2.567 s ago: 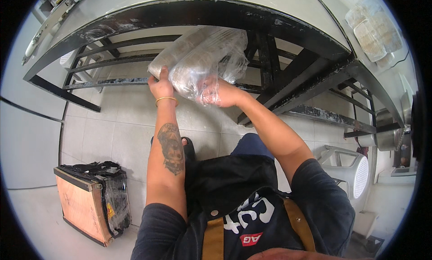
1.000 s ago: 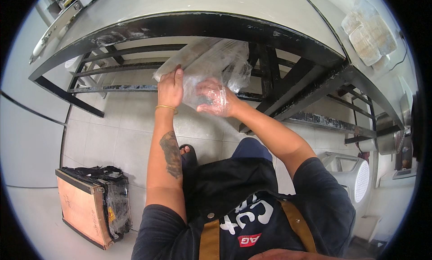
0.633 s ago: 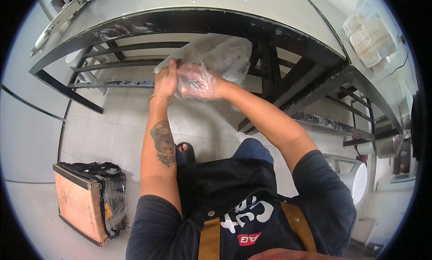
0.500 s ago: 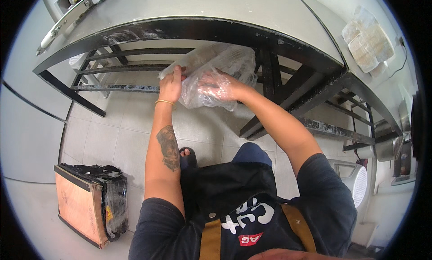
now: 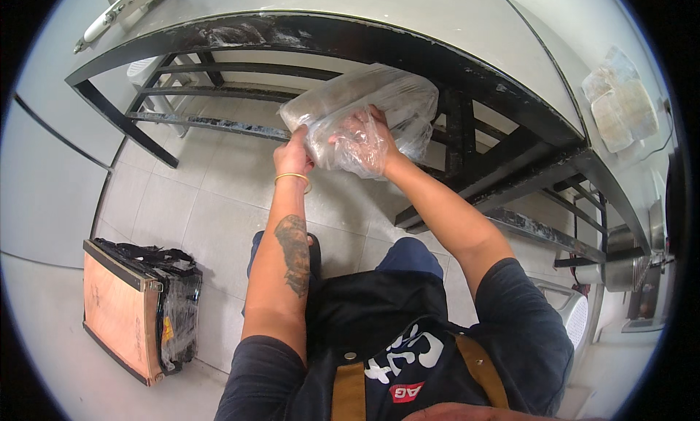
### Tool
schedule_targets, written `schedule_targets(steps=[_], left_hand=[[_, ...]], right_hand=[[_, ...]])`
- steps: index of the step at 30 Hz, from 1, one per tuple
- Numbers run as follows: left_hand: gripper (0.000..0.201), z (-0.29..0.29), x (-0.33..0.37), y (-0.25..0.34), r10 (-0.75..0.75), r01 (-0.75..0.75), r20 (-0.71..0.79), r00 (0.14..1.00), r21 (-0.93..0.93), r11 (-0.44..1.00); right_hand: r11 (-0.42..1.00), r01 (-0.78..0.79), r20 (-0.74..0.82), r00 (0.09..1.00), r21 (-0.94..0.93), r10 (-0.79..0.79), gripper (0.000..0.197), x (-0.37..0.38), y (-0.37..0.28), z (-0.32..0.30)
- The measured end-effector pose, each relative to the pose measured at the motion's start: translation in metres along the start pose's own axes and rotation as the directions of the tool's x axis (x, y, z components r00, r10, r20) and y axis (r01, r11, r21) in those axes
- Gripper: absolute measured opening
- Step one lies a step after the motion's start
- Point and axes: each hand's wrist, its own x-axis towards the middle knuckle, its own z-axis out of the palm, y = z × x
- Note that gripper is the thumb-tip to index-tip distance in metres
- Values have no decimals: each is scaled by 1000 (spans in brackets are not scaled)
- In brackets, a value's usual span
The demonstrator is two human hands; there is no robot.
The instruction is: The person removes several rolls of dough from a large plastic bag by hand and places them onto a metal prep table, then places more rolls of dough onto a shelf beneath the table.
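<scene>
Both hands [image 5: 292, 156] well forward, close together, on a clear plastic bag [image 5: 408, 100].

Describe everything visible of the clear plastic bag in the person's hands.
The plastic bag looks thin, clear and glossy, its loose part crumpled over the right hand, whose fingers show through. The left side is fuller and smoother; its contents are unclear. The left hand grips its near left end. It slants below the front edge of the table; whether it touches the bars can't be told.

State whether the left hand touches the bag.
Touching: the head view shows the left hand holding the bag by its near-left end, without visible gap.
</scene>
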Motion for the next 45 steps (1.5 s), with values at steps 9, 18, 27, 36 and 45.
schedule_targets(steps=[9,18,27,36,45], left_hand=[[40,20,11,-7,-23,-14,-93,995,-382,924],[31,29,20,-18,166,-230,-228,960,-297,927],[34,5,44,-26,273,-298,-211,939,-100,949],[27,25,-18,-18,-28,2,-77,997,-323,946],[27,20,23,-34,192,-232,-175,966,-246,941]], right_hand=[[992,56,-251,968,110,-27,50,-34,32,47],[994,79,-367,929,72,-47,57,-69,29,16],[989,146,-285,947,-35,-149,62,-65,15,2],[974,221,-27,975,54,-220,71,-2,18,4],[998,12,166,986,68,-23,84,23,-20,-23]])
